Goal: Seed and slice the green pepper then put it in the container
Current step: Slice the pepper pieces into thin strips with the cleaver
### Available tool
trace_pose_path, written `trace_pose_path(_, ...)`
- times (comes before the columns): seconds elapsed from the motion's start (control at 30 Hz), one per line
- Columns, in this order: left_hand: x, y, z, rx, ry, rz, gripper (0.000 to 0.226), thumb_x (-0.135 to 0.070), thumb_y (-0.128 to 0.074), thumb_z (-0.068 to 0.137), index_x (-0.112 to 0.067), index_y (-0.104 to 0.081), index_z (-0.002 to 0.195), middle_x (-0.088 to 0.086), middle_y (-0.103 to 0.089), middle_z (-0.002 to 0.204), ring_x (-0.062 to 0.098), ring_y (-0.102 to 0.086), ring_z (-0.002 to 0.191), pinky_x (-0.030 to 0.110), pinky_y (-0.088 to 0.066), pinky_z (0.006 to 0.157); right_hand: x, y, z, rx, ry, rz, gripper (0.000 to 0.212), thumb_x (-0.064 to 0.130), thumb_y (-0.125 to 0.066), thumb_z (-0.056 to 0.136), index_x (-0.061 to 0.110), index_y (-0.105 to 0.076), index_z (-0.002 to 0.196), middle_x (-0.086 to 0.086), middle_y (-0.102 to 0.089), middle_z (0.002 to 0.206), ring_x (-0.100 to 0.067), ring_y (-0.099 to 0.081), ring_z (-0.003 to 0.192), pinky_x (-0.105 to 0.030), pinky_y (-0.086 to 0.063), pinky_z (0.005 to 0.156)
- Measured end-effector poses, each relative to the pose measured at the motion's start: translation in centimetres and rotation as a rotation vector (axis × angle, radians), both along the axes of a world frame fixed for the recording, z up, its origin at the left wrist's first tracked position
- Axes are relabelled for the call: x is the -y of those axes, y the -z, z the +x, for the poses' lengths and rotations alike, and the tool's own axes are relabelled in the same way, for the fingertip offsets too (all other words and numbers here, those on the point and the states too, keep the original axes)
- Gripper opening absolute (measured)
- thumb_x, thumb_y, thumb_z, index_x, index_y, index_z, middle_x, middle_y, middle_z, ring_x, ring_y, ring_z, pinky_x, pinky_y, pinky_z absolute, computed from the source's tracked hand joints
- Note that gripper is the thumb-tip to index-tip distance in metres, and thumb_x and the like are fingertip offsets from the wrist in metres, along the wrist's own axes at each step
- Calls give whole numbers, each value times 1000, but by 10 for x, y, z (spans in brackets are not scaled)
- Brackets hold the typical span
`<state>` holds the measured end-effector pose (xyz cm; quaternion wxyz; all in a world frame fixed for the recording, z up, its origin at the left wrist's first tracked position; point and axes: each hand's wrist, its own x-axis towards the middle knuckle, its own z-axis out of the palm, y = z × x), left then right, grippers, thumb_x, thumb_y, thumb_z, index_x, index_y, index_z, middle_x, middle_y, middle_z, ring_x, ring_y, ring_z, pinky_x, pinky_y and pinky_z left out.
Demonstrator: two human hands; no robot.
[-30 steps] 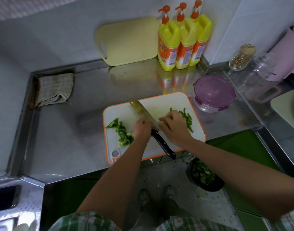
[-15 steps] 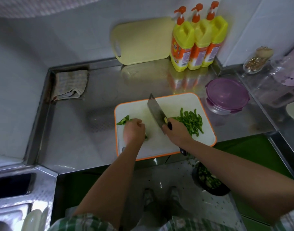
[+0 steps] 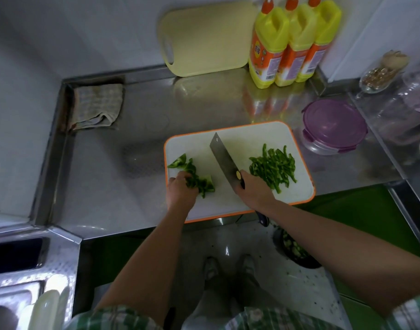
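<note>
A white cutting board (image 3: 242, 141) with an orange rim lies on the steel counter. On its left side lie several large green pepper pieces (image 3: 199, 181), and my left hand (image 3: 180, 191) grips them from the near side. My right hand (image 3: 254, 191) holds the handle of a cleaver (image 3: 224, 160), whose blade stands edge-down over the board's middle, pointing away. A pile of thin pepper strips (image 3: 273, 167) lies on the board's right side. The clear container with a purple lid (image 3: 332, 126) stands closed just right of the board.
Three yellow detergent bottles (image 3: 292, 44) and a pale yellow board (image 3: 204, 36) lean at the back wall. A folded cloth (image 3: 97, 106) lies back left. Glass jars (image 3: 380, 72) stand at right. A sink (image 3: 13, 258) is front left, a dark bin (image 3: 297, 253) on the floor.
My right hand left the strips, took the cleaver's handle and raised the blade on edge. My left hand moved onto the uncut pieces and gathered them toward the board's middle.
</note>
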<state>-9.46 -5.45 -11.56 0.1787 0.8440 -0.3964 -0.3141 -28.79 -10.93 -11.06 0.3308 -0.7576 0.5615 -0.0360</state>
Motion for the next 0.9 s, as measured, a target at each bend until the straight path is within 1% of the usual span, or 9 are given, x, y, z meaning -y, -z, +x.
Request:
trace_pose_path(0.1, -2, 0, 6, -31, -20, -13, 35, -18, -74, 79, -16, -57, 110, 11, -58, 111, 23, -58, 87, 29, -44, 64, 1, -1, -1, -14, 10, 7, 16, 21, -45, 97, 7, -50, 103, 3, -43, 64, -10, -39, 52, -26, -25, 44)
trace_pose_path(0.27, -9, -3, 15, -212, -48, -78, 21, -11, -76, 79, -16, -59, 91, 3, -63, 85, 27, -62, 80, 44, -56, 72, 2, -6, -2, 9, 7, 22, 12, 20, -47, 96, 9, -49, 101, 3, -43, 63, -11, -40, 52, -26, -26, 45)
trace_pose_path(0.4, -2, -15, 9, -391, -113, -228, 18, -4, -71, 84, -7, -67, 101, 7, -66, 87, 17, -62, 72, 31, -55, 70, -1, -11, -3, 106, 61, -25, 10, 15, -47, 95, 14, -46, 85, 3, -42, 59, -11, -39, 49, -24, -23, 45)
trace_pose_path(0.5, 15, -19, -10, -513, -214, -286, 21, -4, -68, 86, -3, -68, 107, 6, -70, 85, 12, -67, 67, 31, -58, 74, -2, -16, -6, 166, 141, -31, 19, 16, -46, 96, 15, -43, 77, 3, -39, 57, -10, -37, 48, -22, -22, 45)
trace_pose_path(0.6, 30, -20, -42, -631, -331, -260, 16, -3, -66, 88, -2, -67, 104, 6, -69, 83, 16, -68, 68, 29, -59, 71, -1, -21, -12, 190, 185, -60, 31, 17, -48, 96, 21, -37, 67, 5, -39, 56, -9, -38, 48, -23, -24, 46)
trace_pose_path(0.7, 39, -12, -70, -735, -434, -182, 12, 0, -64, 89, -1, -66, 101, 9, -68, 87, 19, -68, 70, 29, -60, 72, -2, -25, -25, 192, 175, -63, 23, 18, -50, 94, 10, -47, 72, 0, -43, 57, -14, -39, 48, -28, -26, 46)
trace_pose_path(0.77, 42, 1, -79, -678, -438, -125, 17, -2, -66, 88, 1, -67, 104, 14, -70, 94, 23, -70, 75, 38, -60, 78, -3, -23, -33, 142, 166, -55, 24, 19, -49, 94, 15, -45, 70, 1, -43, 59, -13, -39, 50, -28, -26, 47)
trace_pose_path(0.83, 43, 7, -82, -452, -319, -62, 21, -12, -71, 86, -6, -70, 105, 13, -73, 93, 24, -71, 80, 41, -60, 79, -5, -19, -37, 80, 140, -48, 29, 21, -48, 94, 22, -37, 67, 5, -40, 60, -13, -40, 54, -27, -27, 50)
trace_pose_path(0.9, 42, 4, -84, -200, -163, -22, 21, -20, -71, 85, -13, -73, 104, 9, -74, 91, 24, -70, 84, 37, -59, 79, -8, -14, -39, 54, 132, -20, 24, 24, -47, 95, 18, -41, 72, 4, -43, 62, -19, -47, 61, -29, -32, 55)
